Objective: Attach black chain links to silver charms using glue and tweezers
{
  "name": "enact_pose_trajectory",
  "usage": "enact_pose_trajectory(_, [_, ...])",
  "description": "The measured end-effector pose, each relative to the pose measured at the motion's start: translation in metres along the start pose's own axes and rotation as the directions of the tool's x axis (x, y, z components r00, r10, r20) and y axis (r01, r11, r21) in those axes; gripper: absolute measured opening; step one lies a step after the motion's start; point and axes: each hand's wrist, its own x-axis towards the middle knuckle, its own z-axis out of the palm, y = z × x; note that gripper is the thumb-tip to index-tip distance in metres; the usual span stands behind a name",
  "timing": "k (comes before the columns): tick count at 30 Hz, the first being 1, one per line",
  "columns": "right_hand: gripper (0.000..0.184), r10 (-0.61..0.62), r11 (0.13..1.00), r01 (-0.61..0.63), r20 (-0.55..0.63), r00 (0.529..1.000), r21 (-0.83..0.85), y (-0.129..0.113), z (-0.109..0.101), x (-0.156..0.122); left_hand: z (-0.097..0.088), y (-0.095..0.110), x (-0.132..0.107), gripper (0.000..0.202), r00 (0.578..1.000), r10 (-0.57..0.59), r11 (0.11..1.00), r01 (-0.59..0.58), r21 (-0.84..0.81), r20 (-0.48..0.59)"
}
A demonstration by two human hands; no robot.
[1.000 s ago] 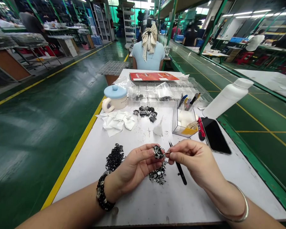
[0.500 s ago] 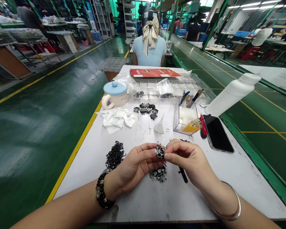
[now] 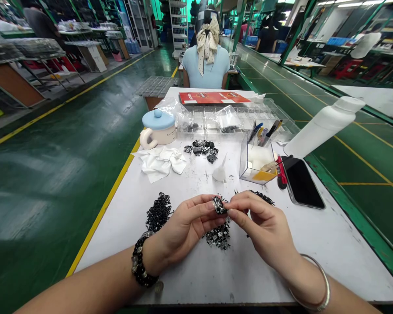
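Note:
My left hand (image 3: 186,224) pinches a small black-and-silver metal part (image 3: 218,205) between thumb and fingers, just above the white table (image 3: 314,244). My right hand (image 3: 265,226) meets it from the right, fingertips pressed together on the same part. Under both hands lies a heap of similar silver parts (image 3: 218,237). A pile of thin black pieces (image 3: 158,211) sits left of my left hand, and a smaller black pile (image 3: 263,197) shows behind my right hand. Black tweezers are mostly hidden beneath my right hand.
Further back stand a blue-lidded mug (image 3: 159,127), a white cloth (image 3: 162,161), a group of black parts (image 3: 201,149), a clear pen box (image 3: 257,161), a phone (image 3: 301,181), a white bottle (image 3: 324,126) and clear trays (image 3: 232,117). A person in a light blue top (image 3: 206,65) sits with their back to me.
My right hand moved left and closed onto the part held by my left hand, covering the tweezers on the table. The view tilted slightly downward.

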Motion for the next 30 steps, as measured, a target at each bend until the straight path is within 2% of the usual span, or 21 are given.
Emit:
enact_pose_trajectory(4, [0.029, -0.211, 0.970, 0.214, 0.036, 0.977, -0.113, 0.005, 0.000, -0.003, 0.000, 0.001, -0.001, 0.019, 1.000, -0.008, 0.999, 0.008, -0.041, 0.022])
enact_pose_trajectory(7, [0.038, -0.282, 0.944, 0.291, 0.075, 0.956, -0.157, 0.006, -0.001, -0.005, -0.001, 0.001, 0.000, 0.019, 0.998, 0.005, 0.999, -0.003, -0.045, 0.055])
enact_pose_trajectory(10, [0.038, -0.254, 0.957, 0.263, 0.090, 0.963, -0.119, 0.007, -0.003, -0.006, -0.001, 0.001, 0.000, 0.018, 0.996, -0.004, 0.998, 0.009, -0.063, 0.089])
enact_pose_trajectory(15, [0.039, -0.132, 0.989, 0.135, 0.049, 0.990, -0.066, 0.009, -0.009, 0.000, -0.001, 0.002, -0.002, 0.020, 0.990, -0.037, 0.997, 0.046, -0.067, 0.134])
enact_pose_trajectory(21, [0.027, -0.083, 0.992, 0.097, 0.160, 0.984, -0.080, 0.008, -0.012, 0.006, -0.002, 0.001, -0.002, 0.022, 0.991, -0.065, 0.997, 0.071, -0.043, 0.119])
enact_pose_trajectory(25, [0.021, -0.074, 0.995, 0.086, 0.186, 0.980, -0.058, 0.008, -0.015, 0.007, -0.002, -0.001, -0.002, 0.022, 0.983, -0.086, 0.995, 0.079, 0.054, 0.163])
enact_pose_trajectory(27, [0.019, -0.066, 0.995, 0.079, 0.204, 0.977, -0.058, 0.009, -0.019, 0.008, -0.003, 0.003, -0.005, 0.024, 0.983, -0.036, 0.976, -0.004, 0.216, 0.178])
enact_pose_trajectory(28, [0.018, -0.061, 0.996, 0.074, 0.215, 0.975, -0.056, 0.009, -0.021, 0.009, -0.004, 0.006, -0.006, 0.027, 0.980, 0.032, 0.932, -0.100, 0.349, 0.197])
enact_pose_trajectory(29, [0.018, -0.054, 0.996, 0.068, 0.227, 0.972, -0.052, 0.009, -0.023, 0.010, -0.006, 0.009, -0.007, 0.032, 0.963, 0.124, 0.836, -0.232, 0.498, 0.240])
enact_pose_trajectory(30, [0.017, -0.045, 0.997, 0.059, 0.242, 0.969, -0.049, 0.009, -0.024, 0.010, -0.007, 0.013, -0.009, 0.038, 0.919, 0.230, 0.668, -0.389, 0.634, 0.321])
